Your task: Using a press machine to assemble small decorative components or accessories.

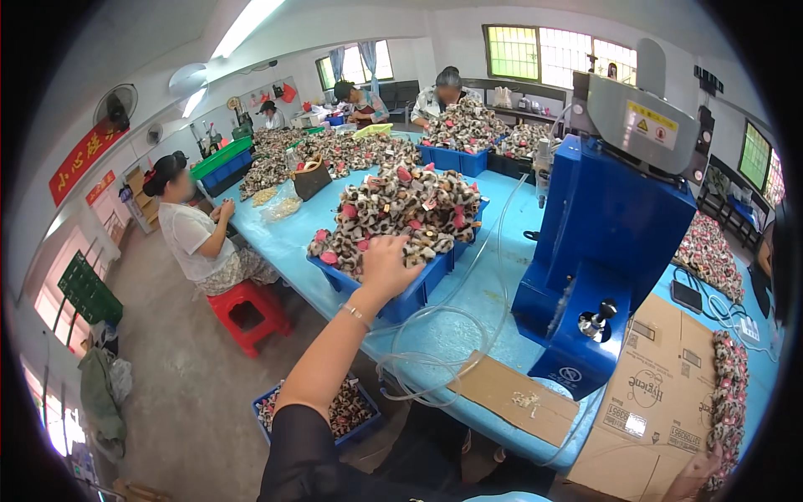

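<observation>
Plush pieces [728, 393], mottled cream, grey-brown and near-black with pink patches, line up in one row at the lower right, along the edge of a cardboard sheet [644, 402]. By the row's near end is the right hand [697, 477], blurred and dim; I cannot tell whether it grips anything. At the bottom, left of centre, one blue floor bin [364, 422] holds more pieces.

A second, narrower cardboard strip [519, 402], with pale scraps on it, lies at lower centre on the light-blue table [276, 238]. Mid-frame, the left hand [389, 263], one bracelet at its wrist, rests on a heaped blue bin [404, 309], fingers loosely spread and palm down; whether a piece is pinched beneath is hidden. This heap is shaggy and tangled, with small pale tabs among the pink; its pieces are too jumbled to count.

One blue machine [602, 243] stands right of centre. On one red stool [251, 314] at left sits a co-worker [188, 230]; three more people [360, 105] are at upper centre. Beyond the near heap, another blue bin [456, 159] is piled high, and loose plush [351, 155] spreads leftward from it.
</observation>
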Motion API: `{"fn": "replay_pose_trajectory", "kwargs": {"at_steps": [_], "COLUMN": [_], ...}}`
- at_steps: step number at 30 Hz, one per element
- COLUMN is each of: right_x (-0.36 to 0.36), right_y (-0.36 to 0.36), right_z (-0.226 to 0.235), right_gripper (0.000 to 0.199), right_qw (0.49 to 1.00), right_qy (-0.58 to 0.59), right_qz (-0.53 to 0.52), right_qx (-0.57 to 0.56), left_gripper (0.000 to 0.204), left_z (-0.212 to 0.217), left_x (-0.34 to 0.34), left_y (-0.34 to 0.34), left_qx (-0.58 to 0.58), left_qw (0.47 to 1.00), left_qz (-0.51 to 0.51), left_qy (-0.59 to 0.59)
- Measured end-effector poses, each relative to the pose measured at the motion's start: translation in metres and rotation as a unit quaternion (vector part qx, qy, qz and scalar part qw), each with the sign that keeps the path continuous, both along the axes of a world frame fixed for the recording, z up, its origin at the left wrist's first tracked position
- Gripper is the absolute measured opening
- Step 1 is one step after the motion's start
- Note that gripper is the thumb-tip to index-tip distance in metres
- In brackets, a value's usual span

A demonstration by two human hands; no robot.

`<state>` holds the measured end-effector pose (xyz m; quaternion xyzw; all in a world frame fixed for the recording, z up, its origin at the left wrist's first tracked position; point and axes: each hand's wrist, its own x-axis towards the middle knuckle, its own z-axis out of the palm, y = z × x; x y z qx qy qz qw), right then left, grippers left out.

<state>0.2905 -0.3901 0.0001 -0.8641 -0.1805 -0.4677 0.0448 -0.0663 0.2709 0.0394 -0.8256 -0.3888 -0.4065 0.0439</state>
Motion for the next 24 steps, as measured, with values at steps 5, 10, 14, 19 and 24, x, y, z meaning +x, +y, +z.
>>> {"fn": "replay_pose_trajectory", "kwargs": {"at_steps": [5, 10, 14, 19, 24], "right_x": [-0.070, -0.137, -0.171, -0.223, -0.249], "right_y": [0.077, 0.132, 0.161, 0.235, 0.276], "right_z": [-0.019, -0.014, -0.029, -0.022, -0.008], "right_gripper": [0.033, 0.036, 0.030, 0.015, 0.011], "right_qw": [0.953, 0.905, 0.809, 0.632, 0.530], "right_qy": [0.096, 0.167, 0.308, 0.522, 0.573], "right_qz": [0.247, 0.348, 0.438, 0.499, 0.522], "right_qx": [0.144, 0.181, 0.242, 0.282, 0.344], "left_gripper": [0.027, 0.017, 0.015, 0.028, 0.031], "left_z": [-0.001, -0.009, 0.005, -0.026, -0.076], "left_x": [0.036, 0.007, -0.008, -0.004, -0.006], "left_y": [0.029, 0.036, -0.024, -0.167, -0.231], "left_qx": [-0.091, -0.090, -0.328, -0.699, -0.770], "left_qw": [0.987, 0.981, 0.778, 0.380, 0.235], "left_qz": [0.005, -0.055, -0.286, -0.373, -0.320], "left_qy": [0.132, -0.161, -0.454, -0.477, -0.499]}}
